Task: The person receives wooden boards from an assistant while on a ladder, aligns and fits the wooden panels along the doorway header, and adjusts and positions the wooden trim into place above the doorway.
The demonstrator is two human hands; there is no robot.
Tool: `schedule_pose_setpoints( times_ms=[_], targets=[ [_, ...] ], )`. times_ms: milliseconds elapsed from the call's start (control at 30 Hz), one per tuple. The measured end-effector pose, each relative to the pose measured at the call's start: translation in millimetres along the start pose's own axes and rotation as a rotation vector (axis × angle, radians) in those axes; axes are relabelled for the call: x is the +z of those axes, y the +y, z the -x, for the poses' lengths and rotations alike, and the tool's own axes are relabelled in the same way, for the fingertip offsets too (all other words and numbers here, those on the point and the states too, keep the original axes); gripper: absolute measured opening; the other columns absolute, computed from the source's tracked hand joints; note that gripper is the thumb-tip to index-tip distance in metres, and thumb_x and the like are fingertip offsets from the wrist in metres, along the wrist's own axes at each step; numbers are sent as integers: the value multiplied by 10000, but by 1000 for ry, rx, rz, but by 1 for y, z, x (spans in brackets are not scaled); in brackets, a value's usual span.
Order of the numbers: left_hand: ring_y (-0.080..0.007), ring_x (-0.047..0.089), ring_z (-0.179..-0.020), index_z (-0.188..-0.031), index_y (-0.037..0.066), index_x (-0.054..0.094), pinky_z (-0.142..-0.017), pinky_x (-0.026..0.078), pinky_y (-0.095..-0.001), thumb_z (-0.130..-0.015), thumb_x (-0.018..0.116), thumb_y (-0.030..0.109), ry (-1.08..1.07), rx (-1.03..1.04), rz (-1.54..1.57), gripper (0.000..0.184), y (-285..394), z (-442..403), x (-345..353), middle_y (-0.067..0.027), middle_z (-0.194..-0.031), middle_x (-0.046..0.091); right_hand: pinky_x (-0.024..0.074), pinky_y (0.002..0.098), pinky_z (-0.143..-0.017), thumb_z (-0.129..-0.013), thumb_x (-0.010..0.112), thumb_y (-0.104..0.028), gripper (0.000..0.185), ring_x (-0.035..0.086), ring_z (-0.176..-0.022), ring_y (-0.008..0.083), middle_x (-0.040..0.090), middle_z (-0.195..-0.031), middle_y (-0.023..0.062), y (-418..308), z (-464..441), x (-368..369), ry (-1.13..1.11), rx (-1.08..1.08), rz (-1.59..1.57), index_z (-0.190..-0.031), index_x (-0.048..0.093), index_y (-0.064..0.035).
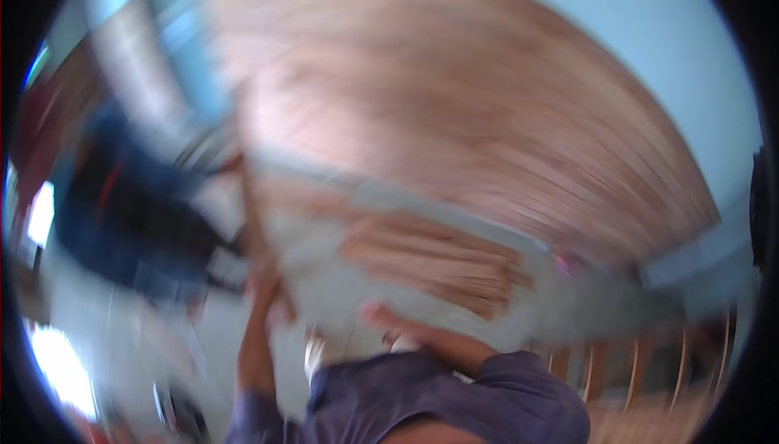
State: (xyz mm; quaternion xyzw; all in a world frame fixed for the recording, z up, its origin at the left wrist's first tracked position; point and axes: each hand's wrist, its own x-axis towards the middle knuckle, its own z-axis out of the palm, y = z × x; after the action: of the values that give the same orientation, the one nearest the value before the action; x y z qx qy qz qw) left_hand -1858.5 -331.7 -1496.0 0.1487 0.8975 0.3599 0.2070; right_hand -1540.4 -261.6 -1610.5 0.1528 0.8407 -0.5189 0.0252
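Note:
The whole view is smeared by motion. My left hand [264,286] is closed around the lower end of a long, narrow wooden plank [253,209], which stands steeply in front of me. Near the plank's middle, a co-worker's hand [234,163] appears to touch it. My right hand [378,314] is held in front of my body, apart from the plank; its fingers are too blurred to read. Beyond it, a pile of wooden planks [430,257] lies on the grey floor.
A co-worker [134,200] in dark blue clothing bends over at the left. A large stack of wooden boards [454,95] fills the back against a pale blue wall [649,30]. Upright wooden slats [637,367] stand at the lower right. A small pink thing [565,263] lies by the stack.

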Motion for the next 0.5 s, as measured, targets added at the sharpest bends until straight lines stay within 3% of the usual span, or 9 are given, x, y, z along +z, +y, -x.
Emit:
schedule_pose_setpoints(
  times_ms=[33,67,100,133,167,500],
  targets=[
    [-386,474,-1259,-1337,-38,461,-1064,383,-457,-692,723,622,-95,78,107,959,19,-8,11,-249,-1397,454,444,426,-713,-938,535,-332,298,527,-779,234,527,-767,73,38,-40,53,47,313,-155,-796,551,-70],
    [-384,476,-1253,-1334,-37,462,-1060,385,-456,-694,723,617,-193,142,208,952,40,-20,27,-248,-1392,456,437,400,-625,-903,576,-272,215,476,-654,198,544,-727,68,-9,-35,40,334,-220,-179,-797,585,-85],
    [-382,478,-1247,-1331,-37,463,-1055,387,-456,-695,723,611,-287,176,287,944,64,-28,45,-246,-1386,458,426,415,-602,-889,592,-326,298,458,-618,183,515,-649,52,-20,-66,38,260,-158,90,-759,582,-58],
    [-380,480,-1241,-1328,-37,464,-1051,389,-455,-697,723,605,-369,187,332,937,87,-31,55,-245,-1381,461,434,426,-603,-844,624,-355,335,488,-642,180,573,-664,90,-65,-80,37,234,400,-350,-779,607,-27],
    [-378,481,-1235,-1326,-36,465,-1047,391,-454,-698,723,599,-457,204,345,929,113,-29,71,-243,-1375,463,434,426,-601,-842,624,-354,334,489,-640,180,573,-662,90,-91,-94,27,227,486,-379,-777,606,-27],
    [-359,500,-1176,-1297,-34,476,-1003,412,-445,-713,723,540,-973,253,317,856,189,50,102,-229,-1320,486,433,420,-586,-821,625,-339,323,494,-621,175,570,-646,88,-146,-97,-25,547,493,-306,-761,604,-22]
  ],
)
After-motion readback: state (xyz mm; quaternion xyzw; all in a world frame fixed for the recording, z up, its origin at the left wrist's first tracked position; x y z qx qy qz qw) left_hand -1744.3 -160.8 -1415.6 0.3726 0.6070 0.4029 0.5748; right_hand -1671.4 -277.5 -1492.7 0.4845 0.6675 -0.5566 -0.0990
